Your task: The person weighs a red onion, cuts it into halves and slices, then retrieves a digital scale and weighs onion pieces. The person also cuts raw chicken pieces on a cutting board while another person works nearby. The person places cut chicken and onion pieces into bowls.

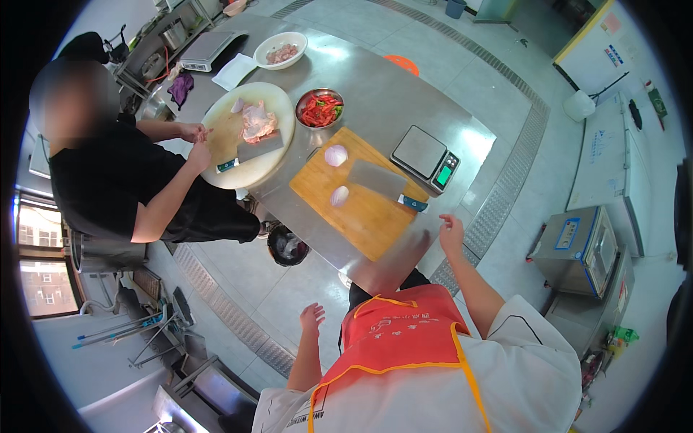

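My left hand point(312, 317) hangs over the floor at my side, fingers apart and holding nothing. Just off the steel table's corner is my right hand point(451, 233), empty with its fingers spread, near the handle of a cleaver point(377, 179). That cleaver lies flat on a wooden cutting board point(373, 233). Two peeled onion pieces rest on the same board, one farther back point(336, 156) and a smaller one point(339, 196) nearer me. Behind the board stands a steel bowl of red and green chilies point(321, 109). A digital kitchen scale point(420, 151) sits to the board's right.
A co-worker point(162, 178) stands at the left by a round white board point(216, 142) with raw poultry point(257, 122) and another cleaver point(260, 147). A white bowl of cut meat point(281, 54) is farther back. A black bin point(287, 245) stands on the floor beside the table.
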Tool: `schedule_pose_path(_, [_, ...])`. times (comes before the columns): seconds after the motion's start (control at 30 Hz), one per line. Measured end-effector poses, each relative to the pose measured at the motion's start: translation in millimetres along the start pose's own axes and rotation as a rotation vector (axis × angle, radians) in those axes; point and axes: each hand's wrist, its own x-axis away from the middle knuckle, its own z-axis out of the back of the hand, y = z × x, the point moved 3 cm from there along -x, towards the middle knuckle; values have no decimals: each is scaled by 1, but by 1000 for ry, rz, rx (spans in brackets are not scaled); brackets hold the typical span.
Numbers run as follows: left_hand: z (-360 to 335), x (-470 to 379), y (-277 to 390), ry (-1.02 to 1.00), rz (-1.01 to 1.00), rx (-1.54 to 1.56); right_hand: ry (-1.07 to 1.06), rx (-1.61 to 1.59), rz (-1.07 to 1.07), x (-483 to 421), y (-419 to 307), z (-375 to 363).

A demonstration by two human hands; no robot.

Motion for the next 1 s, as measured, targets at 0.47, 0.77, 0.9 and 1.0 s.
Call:
schedule_pose_path(0.47, [-30, 150, -257, 180, 75, -257, -278, 478, 225, -172, 23, 8])
schedule_pose_path(0.77, [-85, 183, -301, 217, 97, -206, -334, 476, 285, -193, 47, 5])
schedule_pose_path(0.9, [-98, 181, -293, 279, 141, -23, -416, 496, 296, -197, 46, 3])
schedule_pose_path(1.0, [-106, 176, -284, 315, 190, 140, -422, 548, 460, -202, 42, 7])
